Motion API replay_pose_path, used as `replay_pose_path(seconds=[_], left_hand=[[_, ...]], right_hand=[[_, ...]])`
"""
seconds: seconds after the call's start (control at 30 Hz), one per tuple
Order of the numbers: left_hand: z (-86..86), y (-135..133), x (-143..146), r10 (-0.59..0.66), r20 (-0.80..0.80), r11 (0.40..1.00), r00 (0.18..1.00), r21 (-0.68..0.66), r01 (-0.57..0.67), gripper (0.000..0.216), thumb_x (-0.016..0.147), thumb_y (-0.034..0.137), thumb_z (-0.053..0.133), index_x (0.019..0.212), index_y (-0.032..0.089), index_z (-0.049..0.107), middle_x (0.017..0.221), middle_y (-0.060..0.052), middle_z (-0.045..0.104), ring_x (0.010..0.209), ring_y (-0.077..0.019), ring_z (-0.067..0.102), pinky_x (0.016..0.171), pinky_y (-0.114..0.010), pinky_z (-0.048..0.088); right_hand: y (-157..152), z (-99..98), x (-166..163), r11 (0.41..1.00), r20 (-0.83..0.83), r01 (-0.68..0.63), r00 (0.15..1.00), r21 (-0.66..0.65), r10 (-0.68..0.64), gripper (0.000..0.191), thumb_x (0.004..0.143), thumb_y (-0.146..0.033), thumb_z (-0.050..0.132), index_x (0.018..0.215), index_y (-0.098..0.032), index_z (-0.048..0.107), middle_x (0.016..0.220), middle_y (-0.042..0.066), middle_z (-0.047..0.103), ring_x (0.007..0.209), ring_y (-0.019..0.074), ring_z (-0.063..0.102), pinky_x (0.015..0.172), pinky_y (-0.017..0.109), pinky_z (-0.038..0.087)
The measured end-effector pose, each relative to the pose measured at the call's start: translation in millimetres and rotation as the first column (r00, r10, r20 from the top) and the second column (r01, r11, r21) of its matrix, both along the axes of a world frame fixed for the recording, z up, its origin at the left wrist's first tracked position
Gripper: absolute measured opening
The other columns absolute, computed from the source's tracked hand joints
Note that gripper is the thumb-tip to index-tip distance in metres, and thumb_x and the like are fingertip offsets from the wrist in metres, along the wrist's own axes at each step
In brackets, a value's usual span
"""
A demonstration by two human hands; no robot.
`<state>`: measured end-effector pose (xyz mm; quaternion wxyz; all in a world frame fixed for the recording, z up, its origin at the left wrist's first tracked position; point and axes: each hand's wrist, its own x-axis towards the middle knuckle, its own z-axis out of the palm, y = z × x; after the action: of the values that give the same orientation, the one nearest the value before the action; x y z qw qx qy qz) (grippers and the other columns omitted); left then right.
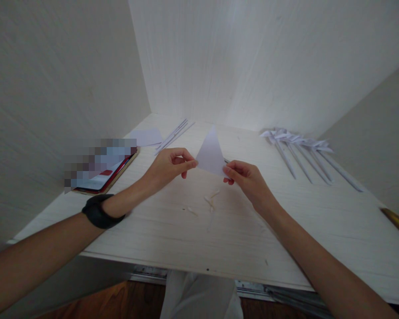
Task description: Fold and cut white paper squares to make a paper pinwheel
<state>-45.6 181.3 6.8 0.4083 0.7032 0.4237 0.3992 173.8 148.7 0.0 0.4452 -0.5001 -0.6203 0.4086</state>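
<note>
Between my two hands a white paper triangle (210, 153) is held up over the desk, its point facing away from me. My left hand (174, 164) pinches the left lower corner between thumb and finger. At the opposite corner, my right hand (242, 173) grips the paper the same way. Below the paper, several small cotton-tipped bits (211, 201) lie on the white desktop (153, 230). A thin dark tip shows just behind the paper by my right fingers; I cannot make out what it is.
Several thin white sticks (174, 135) and some flat paper (146, 137) lie at the back left. A propped phone or tablet (103, 170) leans at the left wall. Rolled paper sticks with folded paper tops (297, 141) lie back right. A gold-coloured object (397, 223) sits at the right edge.
</note>
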Motion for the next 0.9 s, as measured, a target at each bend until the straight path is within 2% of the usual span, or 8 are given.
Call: replay_pose_path(seconds=[0.4, 0.9], left_hand=[[2.8, -0.1, 2.4, 0.073, 0.054, 0.997, 0.996, -0.023, -0.072, 0.014, 0.073, 0.028, 0.068, 0.067, 0.016, 0.065, 0.043, 0.005, 0.053, 0.043, -0.0072, 0.046, 0.047, -0.021, 0.03], [1.7, 0.0, 2.3, 0.071, 0.056, 0.997, 0.996, -0.025, -0.07, 0.014, 0.073, 0.029, 0.068, 0.067, 0.016, 0.065, 0.043, 0.006, 0.052, 0.043, -0.0074, 0.045, 0.046, -0.021, 0.032]], right_hand=[[-0.1, -0.4, 1.2, 0.999, 0.006, 0.029, 1.0, 0.022, -0.029, 0.02, 0.075, -0.036, 0.063, 0.069, -0.018, 0.058, 0.059, -0.001, 0.06, 0.054, 0.0113, 0.051, 0.054, 0.025, 0.04], [-3.0, 3.1, -1.0, 0.997, 0.021, 0.047, 0.999, 0.066, -0.048, 0.02, 0.075, -0.035, 0.062, 0.067, -0.019, 0.055, 0.055, -0.001, 0.059, 0.049, 0.0105, 0.045, 0.048, 0.024, 0.033]])
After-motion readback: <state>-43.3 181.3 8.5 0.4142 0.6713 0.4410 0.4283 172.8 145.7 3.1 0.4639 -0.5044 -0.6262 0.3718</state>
